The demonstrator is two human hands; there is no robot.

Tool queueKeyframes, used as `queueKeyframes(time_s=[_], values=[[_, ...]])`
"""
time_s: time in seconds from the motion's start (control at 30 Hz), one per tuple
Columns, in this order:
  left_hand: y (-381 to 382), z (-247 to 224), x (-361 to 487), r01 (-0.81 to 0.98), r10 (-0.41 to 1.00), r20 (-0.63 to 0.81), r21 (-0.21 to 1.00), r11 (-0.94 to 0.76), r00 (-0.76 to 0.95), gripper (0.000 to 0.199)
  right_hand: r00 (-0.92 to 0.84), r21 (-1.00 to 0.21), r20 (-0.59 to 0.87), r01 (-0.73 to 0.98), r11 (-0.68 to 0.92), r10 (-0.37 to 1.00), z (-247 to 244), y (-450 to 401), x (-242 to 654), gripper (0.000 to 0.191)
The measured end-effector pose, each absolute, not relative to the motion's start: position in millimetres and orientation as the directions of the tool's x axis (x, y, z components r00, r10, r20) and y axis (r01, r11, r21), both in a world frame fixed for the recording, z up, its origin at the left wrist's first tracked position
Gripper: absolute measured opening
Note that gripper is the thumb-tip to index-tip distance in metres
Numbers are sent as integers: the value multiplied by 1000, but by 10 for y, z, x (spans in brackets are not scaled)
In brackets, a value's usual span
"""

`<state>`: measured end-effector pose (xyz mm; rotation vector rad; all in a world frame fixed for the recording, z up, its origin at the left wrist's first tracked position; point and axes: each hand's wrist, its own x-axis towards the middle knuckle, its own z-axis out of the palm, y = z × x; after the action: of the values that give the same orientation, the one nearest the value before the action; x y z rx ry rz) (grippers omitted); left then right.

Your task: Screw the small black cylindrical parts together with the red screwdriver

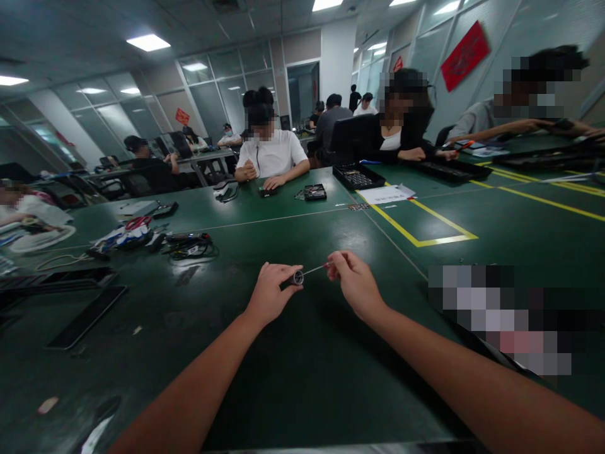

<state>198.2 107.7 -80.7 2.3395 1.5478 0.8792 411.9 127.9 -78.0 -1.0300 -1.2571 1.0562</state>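
Note:
Above the green table, my left hand (274,287) grips a small dark cylindrical part (297,277) with a pale ring at its open end. Its round end faces to the right. My right hand (352,280) pinches the handle of a thin screwdriver (314,270), whose metal shaft points left. The shaft's tip meets the ringed end of the cylindrical part, though I cannot tell how far in it goes. My fingers hide most of the handle and the rear of the part.
Cables (191,246) and a pair of gloves (127,234) lie to the left, near a flat dark panel (89,315). Across the green table (283,243) sits a person in white (271,151). Black trays (358,176) and yellow tape (444,241) are at the right.

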Motion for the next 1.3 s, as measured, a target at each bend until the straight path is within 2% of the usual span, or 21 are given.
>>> queueKeyframes(time_s=[0.07,0.13,0.3,0.57,1.3], values=[[1079,-805,1967,786,889,363,445,-429,279,41,76,-978,63,-196,77,995,-821,1335,4130,32],[1088,-806,1943,800,900,348,443,-405,263,41,113,-966,17,-254,45,993,-855,1381,4141,31],[1108,-822,1922,805,898,360,435,-403,254,41,148,-977,109,-165,133,983,-872,1396,4134,32],[1094,-819,1970,795,897,358,447,-409,259,39,52,-960,276,-35,278,960,-756,1258,4108,30],[1115,-824,1962,785,895,364,462,-413,257,41,32,-918,395,62,393,918,-750,1230,4144,27]])
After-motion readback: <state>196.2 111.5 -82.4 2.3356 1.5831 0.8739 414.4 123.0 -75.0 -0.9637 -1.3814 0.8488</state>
